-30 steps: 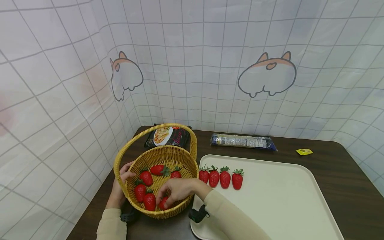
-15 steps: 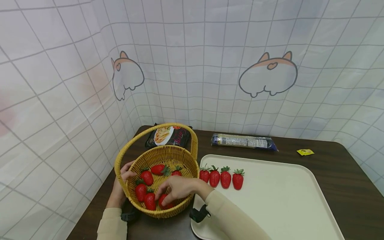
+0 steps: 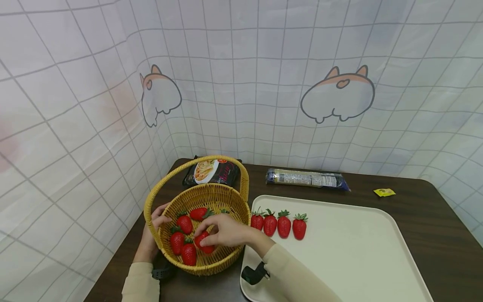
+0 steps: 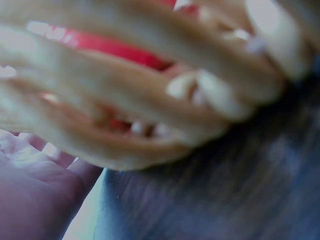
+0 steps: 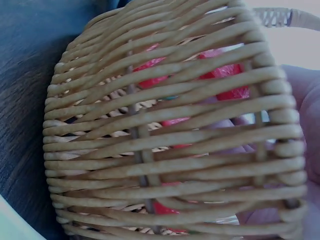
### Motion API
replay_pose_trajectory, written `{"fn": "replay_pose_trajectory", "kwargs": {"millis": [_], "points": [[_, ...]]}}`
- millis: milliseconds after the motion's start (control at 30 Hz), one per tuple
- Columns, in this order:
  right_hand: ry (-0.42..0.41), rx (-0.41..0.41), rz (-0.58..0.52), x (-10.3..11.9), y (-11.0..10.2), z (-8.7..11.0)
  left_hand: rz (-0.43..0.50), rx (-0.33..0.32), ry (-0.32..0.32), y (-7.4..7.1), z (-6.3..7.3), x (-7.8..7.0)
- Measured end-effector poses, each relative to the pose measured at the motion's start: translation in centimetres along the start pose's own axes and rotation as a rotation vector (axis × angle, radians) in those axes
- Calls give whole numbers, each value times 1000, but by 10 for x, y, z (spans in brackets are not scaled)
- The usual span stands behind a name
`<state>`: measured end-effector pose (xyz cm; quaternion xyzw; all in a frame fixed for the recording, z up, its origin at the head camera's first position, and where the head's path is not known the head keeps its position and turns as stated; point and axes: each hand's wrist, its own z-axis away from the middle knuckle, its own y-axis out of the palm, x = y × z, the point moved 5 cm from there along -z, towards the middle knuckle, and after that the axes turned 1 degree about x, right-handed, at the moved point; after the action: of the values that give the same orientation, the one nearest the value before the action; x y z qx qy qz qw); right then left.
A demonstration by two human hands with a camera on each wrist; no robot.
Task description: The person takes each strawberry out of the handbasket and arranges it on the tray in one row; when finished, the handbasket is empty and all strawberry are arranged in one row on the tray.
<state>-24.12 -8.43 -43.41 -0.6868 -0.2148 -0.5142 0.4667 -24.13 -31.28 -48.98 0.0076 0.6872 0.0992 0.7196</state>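
Note:
A woven yellow basket [image 3: 203, 272] with a tall arched handle stands at the left of the table, holding several red strawberries [image 3: 188, 253] with green leaves. My left hand [image 3: 151, 228] holds its left rim, fingertips over the edge. Inside the bowl my right hand [image 3: 226, 230] pinches one strawberry [image 3: 203, 243] between thumb and fingers, above the basket's floor. Blurred weave [image 4: 115, 95] fills most of the left wrist view, with part of the left palm [image 4: 40, 185] beside it. Through the wicker side [image 5: 170, 150] in the right wrist view, red fruit shows and the right hand is partly hidden.
Right of the basket lies a large off-white tray [image 3: 347, 251] with a row of strawberries [image 3: 284, 226] along its upper left. Behind are a black food packet [image 3: 226, 174], a long clear-and-blue packet [image 3: 307, 178] and a small yellow sachet [image 3: 384, 192]. A gridded curtain [image 3: 241, 84] surrounds the table.
My right hand has taken hold of a strawberry low in the basket and raised it slightly, away from the near rim. My left hand has stayed on the rim.

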Motion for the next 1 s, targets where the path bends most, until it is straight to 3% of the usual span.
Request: {"fn": "replay_pose_trajectory", "kwargs": {"millis": [300, 633, 1000], "points": [[-40, -107, 21, 9, -15, 21, 15, 10, 30, 0, 2, -2], [-15, -362, -31, 3, -33, 58, 9, 22, 19, 1, 3, -6], [35, -475, -96, -10, -47, 95, 31, 23, 33, 1, 2, -2]]}}
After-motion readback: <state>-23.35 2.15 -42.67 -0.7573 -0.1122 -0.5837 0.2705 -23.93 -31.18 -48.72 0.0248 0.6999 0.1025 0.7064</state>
